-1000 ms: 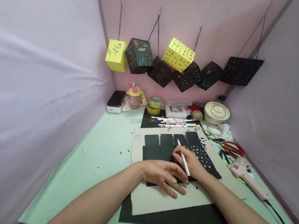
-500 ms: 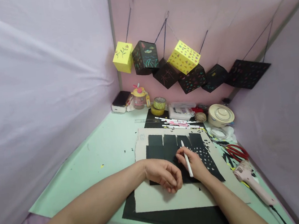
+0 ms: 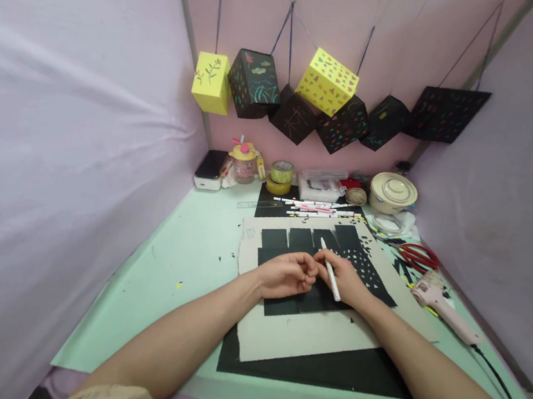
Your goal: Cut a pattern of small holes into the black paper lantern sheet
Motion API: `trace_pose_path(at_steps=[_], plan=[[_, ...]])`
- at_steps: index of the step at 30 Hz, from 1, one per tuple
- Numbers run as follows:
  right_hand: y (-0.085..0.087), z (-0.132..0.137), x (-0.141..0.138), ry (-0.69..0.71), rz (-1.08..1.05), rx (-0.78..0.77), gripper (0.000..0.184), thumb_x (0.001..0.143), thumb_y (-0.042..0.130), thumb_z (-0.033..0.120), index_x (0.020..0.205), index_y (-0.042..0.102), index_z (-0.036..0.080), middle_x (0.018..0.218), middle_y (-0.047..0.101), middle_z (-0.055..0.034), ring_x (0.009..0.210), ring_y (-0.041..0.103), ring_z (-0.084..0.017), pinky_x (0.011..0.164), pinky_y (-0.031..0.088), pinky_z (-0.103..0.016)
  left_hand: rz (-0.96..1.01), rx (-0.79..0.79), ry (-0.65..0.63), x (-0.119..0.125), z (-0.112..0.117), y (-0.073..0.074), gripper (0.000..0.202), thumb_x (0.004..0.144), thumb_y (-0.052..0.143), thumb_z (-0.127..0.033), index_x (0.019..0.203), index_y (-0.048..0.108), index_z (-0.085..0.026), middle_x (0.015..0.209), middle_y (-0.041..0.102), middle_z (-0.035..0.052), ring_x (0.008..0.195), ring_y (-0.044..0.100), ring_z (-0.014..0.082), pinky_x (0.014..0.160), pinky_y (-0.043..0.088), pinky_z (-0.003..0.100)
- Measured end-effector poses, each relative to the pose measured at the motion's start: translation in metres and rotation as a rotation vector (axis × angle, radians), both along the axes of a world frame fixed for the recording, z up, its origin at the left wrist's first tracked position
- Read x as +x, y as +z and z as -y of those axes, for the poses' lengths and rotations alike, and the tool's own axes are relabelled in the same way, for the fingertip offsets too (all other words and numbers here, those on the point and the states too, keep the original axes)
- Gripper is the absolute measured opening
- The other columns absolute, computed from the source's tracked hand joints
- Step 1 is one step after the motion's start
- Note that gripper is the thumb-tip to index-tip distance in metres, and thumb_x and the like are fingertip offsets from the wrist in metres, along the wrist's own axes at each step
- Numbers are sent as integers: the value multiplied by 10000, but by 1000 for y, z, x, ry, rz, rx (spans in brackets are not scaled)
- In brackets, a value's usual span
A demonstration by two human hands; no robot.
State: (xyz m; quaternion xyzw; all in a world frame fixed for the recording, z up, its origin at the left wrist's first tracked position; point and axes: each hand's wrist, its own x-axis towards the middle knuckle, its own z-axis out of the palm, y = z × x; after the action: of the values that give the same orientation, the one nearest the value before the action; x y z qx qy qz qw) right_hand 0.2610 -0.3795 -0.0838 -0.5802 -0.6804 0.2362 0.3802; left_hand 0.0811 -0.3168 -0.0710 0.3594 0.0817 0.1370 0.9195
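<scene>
My right hand is closed round a white pen-shaped tool, which slants up past the fingers; its exact kind does not show. Close beside it, my left hand has its fingers curled in, fingertips at those of my right hand. Whatever lies between the fingertips, if anything, is too small to see. Under both hands lies a black card sheet with slit flaps along its far edge and many small cut-out holes on its right part. The sheet rests on a pale grey board.
Several white and pink pens lie behind the board. At right are red-handled scissors, a glue gun and a lidded bowl. Tape rolls and a cup stand at the back. Yellow and black paper boxes hang above.
My left hand has moved up and over to the fingertips of my right hand. My right hand still holds the white tool. The view has tilted slightly down.
</scene>
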Motion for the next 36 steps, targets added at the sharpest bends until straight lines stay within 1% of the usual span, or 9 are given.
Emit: trace_pose_path(at_steps=[5,10,17,20,23,26,28,31,36], plan=[[-3,-1,1,9,-19,-19,139,886,517,321,815,575,217,676,605,11,612,538,-148,604,419,-252,-4,-77,66,0,-1,5,61,691,617,-131,705,558,-137,704,440,-7,621,437,79,580,349,209],[0,0,-1,9,-31,-32,148,886,513,329,796,555,219,654,586,13,595,511,-144,584,410,-254,-14,-117,85,-2,-2,12,179,766,583,-305,704,522,-148,704,376,-14,604,407,89,577,363,220],[2,1,-1,16,-27,-28,158,886,520,343,803,566,217,646,591,13,590,513,-142,588,415,-260,-62,43,173,-2,-2,16,188,721,544,-308,664,415,-184,682,321,-26,558,365,93,547,364,231],[3,2,0,-2,-35,-6,163,888,532,349,802,571,216,649,595,12,584,516,-140,588,412,-262,-123,213,242,0,-2,15,164,687,522,-299,657,400,-193,674,342,-16,555,371,106,547,367,252],[8,2,4,-176,-149,126,168,897,525,372,854,569,215,659,596,8,580,524,-139,586,422,-262,-211,444,371,0,-3,12,95,667,497,-257,677,423,-199,674,402,1,584,398,129,582,381,277],[16,0,14,-393,-338,319,192,931,462,387,970,544,217,667,593,14,560,507,-128,578,423,-256,-333,736,544,-3,-4,9,58,690,514,-211,747,509,-202,762,495,24,740,475,173,748,415,326],[20,-4,21,-439,-449,386,230,945,425,408,1047,518,224,679,594,22,527,484,-114,554,410,-245,-414,944,608,-5,-4,9,103,714,551,-202,814,575,-204,912,555,52,942,497,220,923,370,377],[19,-12,31,-442,-586,344,330,949,359,481,1126,491,236,745,589,15,516,491,-97,518,399,-229,-505,1228,564,-7,-4,6,238,756,587,-239,982,645,-200,1173,582,94,1191,450,290,1077,247,440],[13,-22,38,-478,-799,224,315,885,444,499,968,546,213,765,561,4,573,533,-92,478,390,-204,-662,1566,445,-5,-5,-4,526,787,625,-370,1249,575,-123,1452,439,161,1411,278,344,1163,134,472]])
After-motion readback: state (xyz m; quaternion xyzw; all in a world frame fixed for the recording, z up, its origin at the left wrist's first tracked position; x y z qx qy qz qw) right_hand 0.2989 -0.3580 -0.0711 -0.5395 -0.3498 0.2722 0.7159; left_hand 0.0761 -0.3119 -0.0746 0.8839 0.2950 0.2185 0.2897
